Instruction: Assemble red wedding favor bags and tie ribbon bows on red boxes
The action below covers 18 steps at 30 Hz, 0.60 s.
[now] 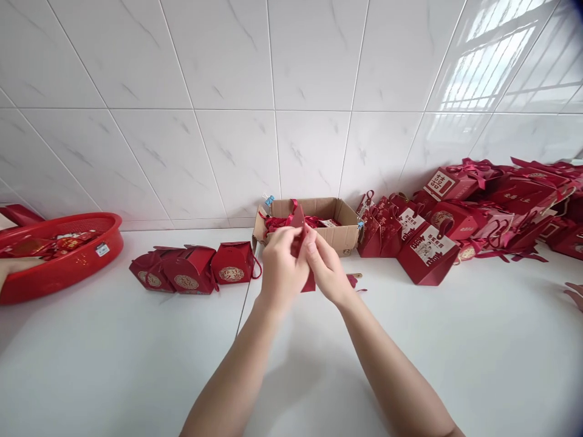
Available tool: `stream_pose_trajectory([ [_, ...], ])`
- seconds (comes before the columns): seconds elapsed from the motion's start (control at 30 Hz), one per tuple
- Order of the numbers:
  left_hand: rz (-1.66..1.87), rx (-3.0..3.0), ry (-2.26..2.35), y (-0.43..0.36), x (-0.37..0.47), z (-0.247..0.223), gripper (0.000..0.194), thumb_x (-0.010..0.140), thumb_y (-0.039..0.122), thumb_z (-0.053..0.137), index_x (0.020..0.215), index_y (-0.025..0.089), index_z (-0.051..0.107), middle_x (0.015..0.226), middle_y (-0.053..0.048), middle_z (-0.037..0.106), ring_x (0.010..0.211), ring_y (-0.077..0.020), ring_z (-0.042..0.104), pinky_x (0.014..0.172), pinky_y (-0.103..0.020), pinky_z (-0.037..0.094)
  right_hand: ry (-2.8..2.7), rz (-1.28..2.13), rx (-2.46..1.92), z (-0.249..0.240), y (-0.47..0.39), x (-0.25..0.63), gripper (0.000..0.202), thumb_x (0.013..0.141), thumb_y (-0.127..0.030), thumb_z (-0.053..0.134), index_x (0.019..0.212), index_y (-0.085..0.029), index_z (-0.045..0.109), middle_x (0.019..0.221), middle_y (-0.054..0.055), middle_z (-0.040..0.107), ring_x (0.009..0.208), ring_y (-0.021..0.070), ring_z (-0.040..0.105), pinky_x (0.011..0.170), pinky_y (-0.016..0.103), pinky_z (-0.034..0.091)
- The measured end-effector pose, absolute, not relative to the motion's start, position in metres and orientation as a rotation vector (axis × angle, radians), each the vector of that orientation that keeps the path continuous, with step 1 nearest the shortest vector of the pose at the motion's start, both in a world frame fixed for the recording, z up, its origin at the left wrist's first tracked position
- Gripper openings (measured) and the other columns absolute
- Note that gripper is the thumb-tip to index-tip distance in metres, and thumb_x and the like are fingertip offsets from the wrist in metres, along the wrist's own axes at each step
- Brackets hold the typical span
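Both my hands meet over the middle of the table around a dark red gift box (310, 283), which they mostly cover. My left hand (283, 267) is closed on the box's upper part. My right hand (327, 267) pinches the peak of the same box from the other side. A pointed red flap (297, 216) sticks up above the fingertips. Just behind the hands stands an open cardboard box (348, 233) with red ribbons and tags (328, 223) in it. A small dark red piece (351, 280) lies beside my right wrist.
Several red boxes with gold emblems (231, 264) stand to the left. A red plastic basket (64, 279) holds red packets, with another person's hand (9, 266) at it. Triangular red boxes (427, 254) and a big pile (510, 200) fill the right. Another person's fingers (574, 294) show at the right edge.
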<state>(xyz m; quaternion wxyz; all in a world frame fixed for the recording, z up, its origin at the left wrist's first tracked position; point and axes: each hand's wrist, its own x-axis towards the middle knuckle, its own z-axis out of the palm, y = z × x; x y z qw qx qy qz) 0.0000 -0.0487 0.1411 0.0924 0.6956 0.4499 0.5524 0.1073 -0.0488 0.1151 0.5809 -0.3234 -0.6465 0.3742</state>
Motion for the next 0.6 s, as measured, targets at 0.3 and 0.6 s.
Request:
stream_pose_trajectory([
  [0.3,1.414,2.001,1.222,-0.037,-0.016,0.146,0.025,0.089,0.034,0.048,0.08,0.019,0.065,0.097,-0.006,0.066,0.091,-0.0193,0.063,0.079,-0.03,0.051,-1.191,1.189,-0.778,0.113,-0.038,0.105,0.037,0.082,-0.054,0.058,0.092,-0.019,0.06,0.083,0.003,0.065,0.073,0.0158,0.06,0.061,0.026,0.048],
  [0.6,1.414,1.866,1.356,-0.026,-0.044,0.151,0.021,0.082,0.041,0.059,0.092,0.023,0.064,0.093,-0.003,0.068,0.085,-0.0182,0.062,0.07,-0.027,0.049,-1.292,1.165,-0.64,0.1,-0.023,0.124,0.028,0.081,-0.047,0.061,0.097,-0.023,0.064,0.096,0.003,0.066,0.084,0.0193,0.063,0.069,0.03,0.052],
])
